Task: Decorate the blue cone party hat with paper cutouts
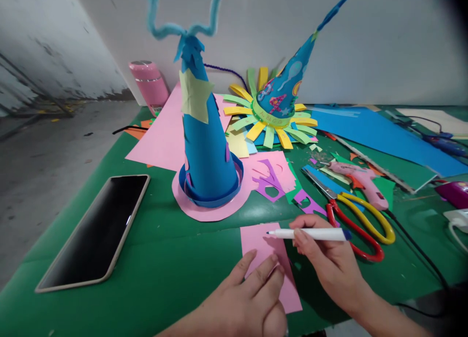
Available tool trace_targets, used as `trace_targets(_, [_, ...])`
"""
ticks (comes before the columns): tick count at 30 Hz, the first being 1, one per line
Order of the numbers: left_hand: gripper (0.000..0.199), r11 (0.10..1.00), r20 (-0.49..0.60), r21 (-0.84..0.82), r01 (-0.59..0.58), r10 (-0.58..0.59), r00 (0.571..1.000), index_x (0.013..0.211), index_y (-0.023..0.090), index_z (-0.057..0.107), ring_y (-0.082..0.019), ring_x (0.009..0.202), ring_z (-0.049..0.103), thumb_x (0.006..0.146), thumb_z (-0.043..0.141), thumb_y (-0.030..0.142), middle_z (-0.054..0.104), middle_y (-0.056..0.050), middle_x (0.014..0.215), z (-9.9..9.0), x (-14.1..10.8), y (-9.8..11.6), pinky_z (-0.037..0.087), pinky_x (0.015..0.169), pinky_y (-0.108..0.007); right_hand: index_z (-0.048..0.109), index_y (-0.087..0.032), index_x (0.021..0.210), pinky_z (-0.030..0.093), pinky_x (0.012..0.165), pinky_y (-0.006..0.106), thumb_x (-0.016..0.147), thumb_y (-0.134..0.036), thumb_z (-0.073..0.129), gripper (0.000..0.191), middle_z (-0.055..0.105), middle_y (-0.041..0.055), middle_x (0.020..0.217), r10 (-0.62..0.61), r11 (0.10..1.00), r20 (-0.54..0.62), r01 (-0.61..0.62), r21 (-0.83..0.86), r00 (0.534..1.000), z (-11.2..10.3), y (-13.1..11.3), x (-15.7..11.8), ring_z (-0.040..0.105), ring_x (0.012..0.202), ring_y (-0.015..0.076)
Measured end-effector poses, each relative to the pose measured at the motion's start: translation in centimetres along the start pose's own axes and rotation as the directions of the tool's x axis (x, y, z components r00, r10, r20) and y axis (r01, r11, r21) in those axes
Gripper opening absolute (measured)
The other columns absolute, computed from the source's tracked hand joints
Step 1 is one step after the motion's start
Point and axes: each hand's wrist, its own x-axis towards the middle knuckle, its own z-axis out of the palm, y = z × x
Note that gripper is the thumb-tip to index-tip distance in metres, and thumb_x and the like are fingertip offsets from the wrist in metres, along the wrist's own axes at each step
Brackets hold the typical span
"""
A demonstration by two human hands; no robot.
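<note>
A strip of pink paper (260, 237) lies on the green table in front of me. My left hand (252, 293) rests flat on its lower part, fingers spread. In my right hand (321, 251) a white felt-tip pen (321, 234) with a dark blue end is pinched, its tip over the upper part of the strip; whether it touches the paper I cannot tell. Just beyond the strip stands a tall blue paper cone hat (204, 147) with a pale green star and a pink brim (204, 214). Scissors (340, 205) with red and yellow handles lie beside my right hand.
A phone (98, 229) lies at the left. Behind stand a pink bottle (149, 86) and a second decorated cone hat (285, 88) with yellow and green paper loops. A pink glue gun (360, 178), purple scraps (270, 183) and blue sheets (380, 134) cover the right side.
</note>
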Motion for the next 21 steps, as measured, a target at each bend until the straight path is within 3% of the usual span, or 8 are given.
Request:
trace_targets(8, [0.012, 0.997, 0.029, 0.001, 0.071, -0.071, 0.997, 0.071, 0.016, 0.053, -0.021, 0.107, 0.057, 0.082, 0.046, 0.017, 0.068, -0.009, 0.103, -1.7, 0.5, -0.5, 0.028, 0.103, -0.043, 0.051, -0.023, 0.090, 0.038, 0.052, 0.023, 0.090, -0.034, 0.045, 0.013, 0.049, -0.0035, 0.065, -0.012, 0.999, 0.045, 0.014, -0.043, 0.999, 0.5, -0.5, 0.5, 0.046, 0.057, 0.0117])
trace_targets(15, [0.012, 0.993, 0.053, 0.028, 0.114, -0.116, 0.992, 0.075, 0.016, 0.053, -0.023, 0.104, 0.058, 0.082, 0.045, 0.020, 0.068, -0.010, 0.103, -1.8, 0.4, -0.9, 0.037, 0.096, -0.040, 0.051, -0.022, 0.086, 0.038, 0.050, 0.023, 0.090, -0.032, 0.044, 0.013, 0.048, -0.0037, 0.062, -0.045, 0.993, 0.011, 0.046, -0.107, 0.999, 0.9, -0.2, 0.8, 0.045, 0.053, 0.0117])
trace_targets(21, [0.014, 0.992, -0.011, 0.073, 0.102, -0.102, 0.995, 0.072, 0.016, 0.053, -0.020, 0.100, 0.060, 0.083, 0.044, 0.020, 0.069, -0.009, 0.100, -1.6, 0.5, -1.0, 0.029, 0.101, -0.038, 0.050, -0.022, 0.090, 0.038, 0.051, 0.023, 0.090, -0.033, 0.042, 0.014, 0.046, -0.0035, 0.063, -0.048, 0.990, 0.020, 0.050, -0.129, 0.999, 0.9, 0.1, 0.6, 0.043, 0.054, 0.0124])
